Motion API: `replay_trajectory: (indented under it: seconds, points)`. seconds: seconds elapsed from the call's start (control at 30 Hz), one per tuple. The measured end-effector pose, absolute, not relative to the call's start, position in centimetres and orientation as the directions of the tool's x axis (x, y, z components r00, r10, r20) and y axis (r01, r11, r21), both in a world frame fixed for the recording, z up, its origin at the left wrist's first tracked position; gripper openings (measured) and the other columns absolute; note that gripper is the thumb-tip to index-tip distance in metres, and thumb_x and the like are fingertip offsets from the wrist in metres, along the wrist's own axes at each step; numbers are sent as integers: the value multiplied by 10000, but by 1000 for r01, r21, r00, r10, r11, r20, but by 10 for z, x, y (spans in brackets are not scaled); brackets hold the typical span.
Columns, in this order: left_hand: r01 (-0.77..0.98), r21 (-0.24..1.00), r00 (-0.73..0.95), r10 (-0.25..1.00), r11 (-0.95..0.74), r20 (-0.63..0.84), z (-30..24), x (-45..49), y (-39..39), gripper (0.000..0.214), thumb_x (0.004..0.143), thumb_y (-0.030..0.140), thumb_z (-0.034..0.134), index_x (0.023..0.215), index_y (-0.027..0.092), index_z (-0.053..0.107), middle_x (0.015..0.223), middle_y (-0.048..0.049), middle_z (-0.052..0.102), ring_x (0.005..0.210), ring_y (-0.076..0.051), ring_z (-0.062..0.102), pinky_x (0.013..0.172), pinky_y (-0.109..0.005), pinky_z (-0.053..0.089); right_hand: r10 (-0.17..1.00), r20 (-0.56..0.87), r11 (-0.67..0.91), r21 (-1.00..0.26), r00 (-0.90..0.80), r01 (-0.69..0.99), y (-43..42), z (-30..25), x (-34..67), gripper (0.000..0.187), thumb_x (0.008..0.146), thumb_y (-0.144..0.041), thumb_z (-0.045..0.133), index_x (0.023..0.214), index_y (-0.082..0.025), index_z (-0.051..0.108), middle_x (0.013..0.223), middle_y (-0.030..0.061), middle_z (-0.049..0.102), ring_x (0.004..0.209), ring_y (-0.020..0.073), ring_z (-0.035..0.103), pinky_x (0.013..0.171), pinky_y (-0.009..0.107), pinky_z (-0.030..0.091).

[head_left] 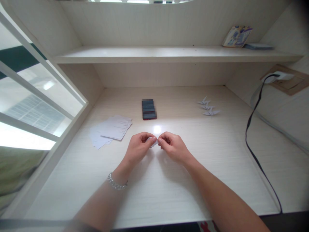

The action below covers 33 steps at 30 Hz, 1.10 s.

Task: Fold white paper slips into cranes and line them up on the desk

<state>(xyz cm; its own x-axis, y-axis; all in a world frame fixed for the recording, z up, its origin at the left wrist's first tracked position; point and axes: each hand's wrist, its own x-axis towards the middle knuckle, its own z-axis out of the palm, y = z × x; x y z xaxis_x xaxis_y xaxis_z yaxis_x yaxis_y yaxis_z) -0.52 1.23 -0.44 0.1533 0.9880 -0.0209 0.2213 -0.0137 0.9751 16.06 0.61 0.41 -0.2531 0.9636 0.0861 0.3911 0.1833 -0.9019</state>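
Note:
Both of my hands meet near the middle of the desk around a small folded piece of white paper [153, 143], mostly hidden by the fingers. My left hand [141, 145], with a chain bracelet on its wrist, pinches the paper between thumb and forefinger. Thumb and fingertips of my right hand [173, 146] are pinched at the paper's right end. Loose white paper sheets [116, 127] lie fanned out to the left. White folded paper cranes [209, 108] stand in a small group at the back right.
A dark, pixelated rectangular object [149, 109] lies beyond my hands. A black cable [251, 146] runs from a wall socket [289, 80] down the desk's right side. The shelf [145, 53] above holds a small colourful box [237, 36]. Metal bars [36, 93] line the left side.

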Motion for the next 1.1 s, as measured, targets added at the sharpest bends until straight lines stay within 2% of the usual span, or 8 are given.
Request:
replay_trajectory:
  seconds: [0.1, 0.27, 0.37, 0.5, 0.73, 0.8, 0.9, 1.1]
  points:
    - [204, 979, 157, 987, -1, -32, -5, -5, 13, 218, 750, 364, 603, 761, 151, 651, 696, -47, 643, 620, -140, 549, 573, -244, 421, 967, 107, 193, -900, -229, 390, 6, 4, 160, 168, 823, -255, 488, 705, -185, 585, 646, -1, 599, 593, 121, 528, 566, 234, 385]
    - [394, 913, 97, 992, -110, 77, -3, -7, 11, 149, 754, 317, 585, 732, 183, 646, 669, -10, 626, 592, -133, 509, 547, -234, 369, 965, 86, 179, -904, -246, 388, 7, 2, 158, 165, 817, -264, 498, 741, -187, 623, 689, 13, 639, 635, 136, 565, 588, 241, 409]
    - [453, 879, 126, 986, -151, 105, 0, -7, 9, 117, 756, 288, 578, 735, 199, 650, 676, -4, 636, 592, -137, 515, 550, -240, 361, 957, 117, 222, -883, -265, 414, 7, 2, 158, 157, 801, -226, 497, 765, -191, 646, 723, 18, 655, 663, 140, 571, 595, 242, 408]
    - [474, 861, 190, 976, -182, 102, 5, -4, 7, 110, 764, 253, 563, 716, 202, 648, 685, -6, 643, 603, -139, 523, 563, -245, 361, 955, 124, 243, -847, -268, 474, 6, 5, 158, 137, 757, -189, 504, 686, -185, 621, 639, -6, 616, 589, 120, 521, 551, 231, 375]
    - [473, 865, 219, 973, -169, 70, 2, -7, 9, 107, 769, 248, 556, 718, 197, 635, 681, 3, 630, 617, -132, 518, 578, -243, 373, 969, 39, 156, -861, -242, 484, 9, 6, 165, 103, 670, -160, 520, 570, -179, 538, 554, -29, 544, 537, 107, 471, 487, 217, 328]
    - [452, 883, 122, 989, -126, 79, -1, -16, 14, 125, 775, 289, 558, 737, 190, 625, 673, -2, 613, 614, -133, 508, 569, -243, 372, 970, 31, 150, -859, -243, 490, 12, 5, 171, 96, 661, -146, 515, 582, -178, 557, 564, -24, 561, 544, 111, 483, 497, 220, 339]
    - [427, 900, 49, 996, -85, 71, -3, -25, 18, 168, 776, 335, 561, 750, 179, 617, 649, -4, 582, 591, -130, 490, 537, -238, 358, 981, 36, 123, -875, -191, 468, 16, 3, 177, 95, 698, -180, 522, 643, -173, 599, 640, -1, 613, 596, 128, 529, 543, 234, 381]
    - [492, 857, 169, 983, -153, 78, 2, -9, 10, 154, 785, 301, 541, 760, 179, 631, 689, -7, 615, 612, -127, 499, 562, -234, 365, 959, 71, 181, -898, -274, 400, 11, 4, 164, 148, 771, -245, 511, 752, -174, 639, 724, 15, 653, 652, 131, 560, 594, 236, 411]
